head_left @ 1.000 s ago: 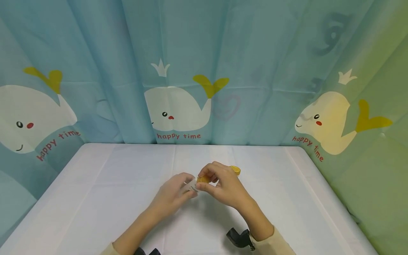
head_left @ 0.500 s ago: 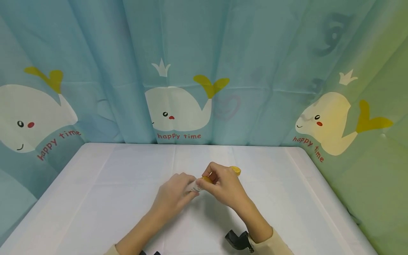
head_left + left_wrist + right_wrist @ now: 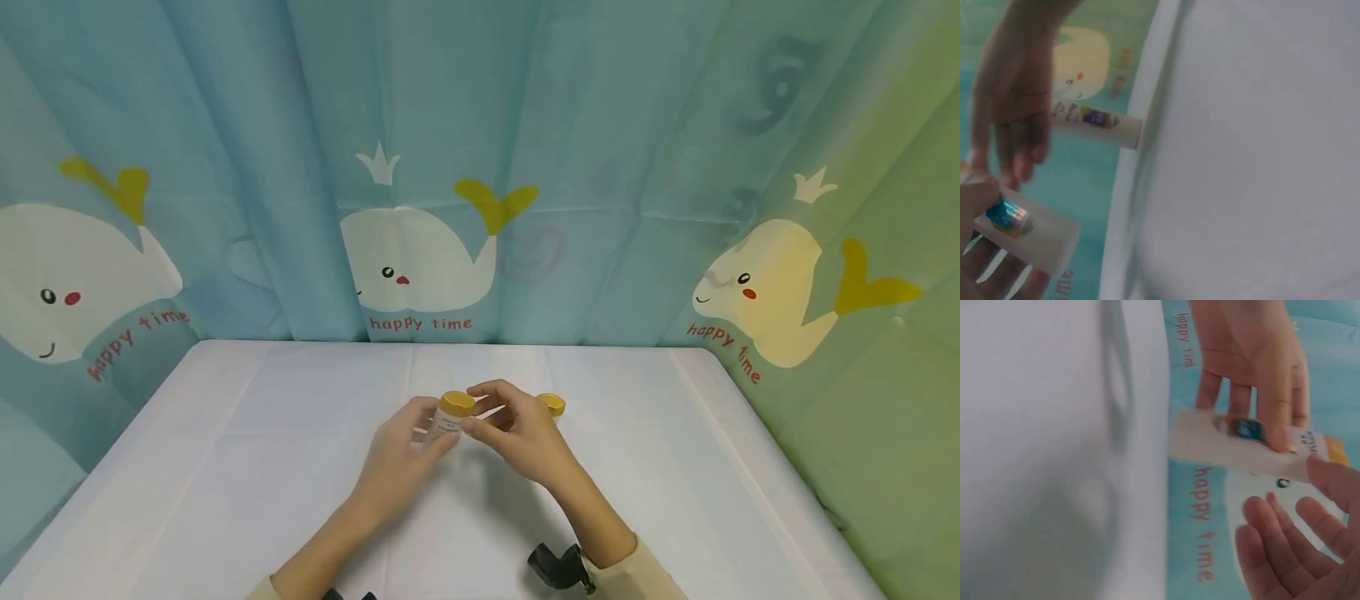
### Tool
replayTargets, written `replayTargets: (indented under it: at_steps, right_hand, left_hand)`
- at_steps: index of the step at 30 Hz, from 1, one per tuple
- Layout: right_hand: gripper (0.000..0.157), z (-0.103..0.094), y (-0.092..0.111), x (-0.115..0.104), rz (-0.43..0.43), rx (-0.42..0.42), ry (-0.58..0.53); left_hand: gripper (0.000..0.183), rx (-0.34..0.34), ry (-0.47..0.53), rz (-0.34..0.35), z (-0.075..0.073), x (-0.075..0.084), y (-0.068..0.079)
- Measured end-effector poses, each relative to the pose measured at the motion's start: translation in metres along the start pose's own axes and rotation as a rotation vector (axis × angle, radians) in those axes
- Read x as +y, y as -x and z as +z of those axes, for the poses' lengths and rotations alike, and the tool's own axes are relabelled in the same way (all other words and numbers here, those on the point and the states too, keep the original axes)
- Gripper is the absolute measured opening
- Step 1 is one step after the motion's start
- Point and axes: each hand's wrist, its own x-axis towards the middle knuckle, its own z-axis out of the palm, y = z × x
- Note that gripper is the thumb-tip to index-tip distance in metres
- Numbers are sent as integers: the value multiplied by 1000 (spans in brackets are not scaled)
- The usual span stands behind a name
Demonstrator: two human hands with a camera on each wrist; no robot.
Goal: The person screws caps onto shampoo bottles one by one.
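A white bottle (image 3: 447, 424) with a yellow cap (image 3: 457, 402) is held above the table by my left hand (image 3: 399, 458). Thumb and fingers grip the bottle's sides, and the cap end leans up and to the right. In the right wrist view the bottle (image 3: 1235, 447) shows a teal picture and dark print. My right hand (image 3: 528, 437) is beside the cap end, its thumb tip right at the bottle and its other fingers (image 3: 1272, 550) spread loosely below. A second white bottle (image 3: 1113, 129) stands behind the right hand, which hides most of it in the head view.
The white-covered table (image 3: 262, 467) reaches back to a blue-green curtain (image 3: 600, 275) printed with whales. Black wrist camera mounts (image 3: 558, 567) sit at the sleeves near the front.
The bottle in my left hand has tipped more upright, cap up. My right fingers have come off the cap and opened out beside it. The second bottle has not moved.
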Motion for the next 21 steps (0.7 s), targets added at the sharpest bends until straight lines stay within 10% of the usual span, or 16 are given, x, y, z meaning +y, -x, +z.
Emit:
replayTargets:
  at_steps: [13, 21]
  right_hand:
    - [36, 22, -3, 22, 66, -114, 47]
    - [44, -20, 16, -6, -110, -8, 36]
  left_hand:
    - [33, -87, 235, -188, 6, -30, -10]
    - [46, -191, 151, -198, -9, -31, -8]
